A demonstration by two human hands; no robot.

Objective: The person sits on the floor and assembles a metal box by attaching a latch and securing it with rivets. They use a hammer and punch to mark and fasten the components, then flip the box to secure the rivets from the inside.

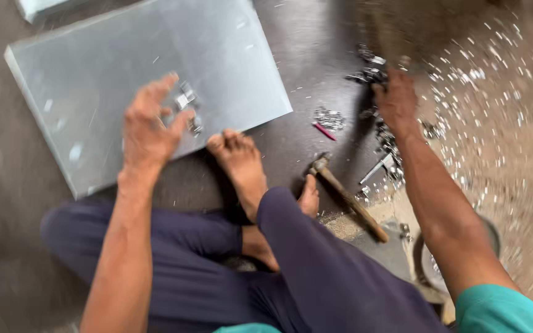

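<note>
Presently catalogued, floor level. Left hand point(149, 126): fingers spread apart, hovering over small bright metal clips point(185, 102) on a flat grey metal sheet point(94, 74); clips lie just beyond the fingertips, nothing gripped. Sheet: smooth, dull, rectangular, laid flat on the dark floor point(316, 37), likely as a work base. Right hand point(396, 102): reaches into a heap of small metal parts point(371, 71); whether its fingers are closed cannot be told, blurred. Hammer point(347, 194): wooden handle, steel head, lying near the bare feet point(242, 166), well short of the right fingers. Silvery shavings point(495, 123) scattered beside.
</note>
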